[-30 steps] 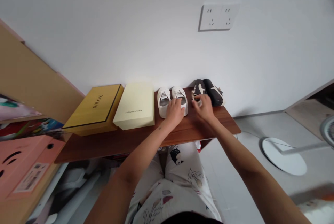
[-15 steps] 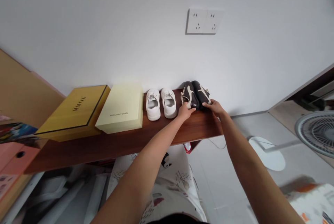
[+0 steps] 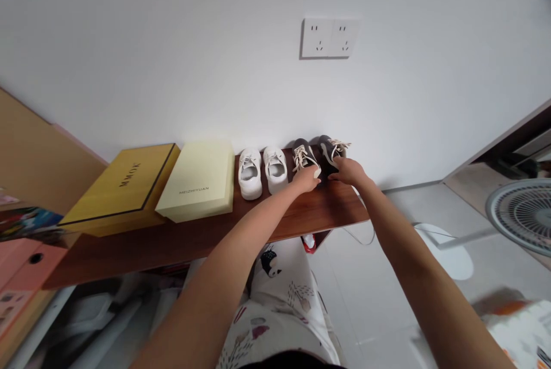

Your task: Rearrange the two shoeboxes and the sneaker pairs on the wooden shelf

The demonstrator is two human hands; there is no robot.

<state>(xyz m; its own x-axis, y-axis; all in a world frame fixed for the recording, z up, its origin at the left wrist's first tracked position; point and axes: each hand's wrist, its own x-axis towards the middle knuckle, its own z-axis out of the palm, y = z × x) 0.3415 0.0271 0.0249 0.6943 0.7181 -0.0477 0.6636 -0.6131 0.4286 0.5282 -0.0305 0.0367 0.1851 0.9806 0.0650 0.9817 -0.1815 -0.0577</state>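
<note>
A black sneaker with cream laces (image 3: 303, 152) stands upright on the brown wooden shelf (image 3: 327, 208), toe toward the wall. My left hand (image 3: 306, 178) is closed around its heel end. Just right of it, my right hand (image 3: 348, 171) grips the heel part of the other black sneaker (image 3: 329, 148), whose laces hang to the right. A small gap separates the two. Close by on the left are two white sneakers (image 3: 250, 177), side by side with their toes to the wall. My fingers hide the backs of both black shoes.
Left of the white pair lie a cream shoebox (image 3: 200, 177) and a yellow shoebox (image 3: 124, 188). A pink box (image 3: 26, 265) is at the far left. The white wall with a socket plate (image 3: 330, 38) rises behind. A fan (image 3: 525, 215) stands at the right.
The black sneakers have turned from lying tilted against each other to standing upright, slightly apart. Both hands have turned with them and still hold them.
</note>
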